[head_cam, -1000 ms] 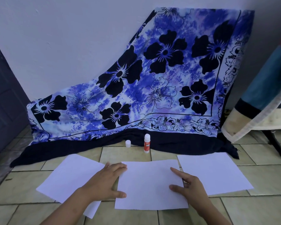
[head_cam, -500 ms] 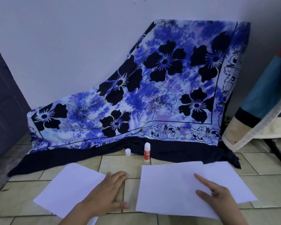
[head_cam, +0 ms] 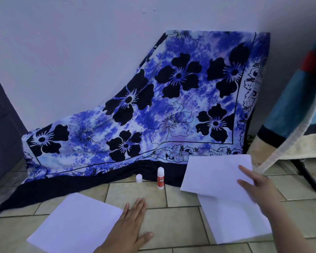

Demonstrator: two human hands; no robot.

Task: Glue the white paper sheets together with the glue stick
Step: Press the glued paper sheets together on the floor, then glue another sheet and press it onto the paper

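Note:
Three white paper sheets are in view. One sheet (head_cam: 75, 223) lies flat on the tiled floor at the left, and my left hand (head_cam: 129, 229) rests palm down on its right edge with fingers spread. My right hand (head_cam: 259, 190) holds a second sheet (head_cam: 215, 172) lifted off the floor at the right, above a third sheet (head_cam: 232, 221) lying flat. The glue stick (head_cam: 160, 178), white with a red label, stands upright and uncapped by the cloth's edge. Its white cap (head_cam: 139, 178) sits just to its left.
A blue floral cloth (head_cam: 171, 110) drapes from the wall down onto the floor behind the glue stick. A towel on a dark stand (head_cam: 297, 117) hangs at the right. A dark door (head_cam: 0, 114) is at the left.
My right hand slid the middle sheet to the right over the right sheet, then lifted it off the floor. My left hand stayed on the left sheet's edge.

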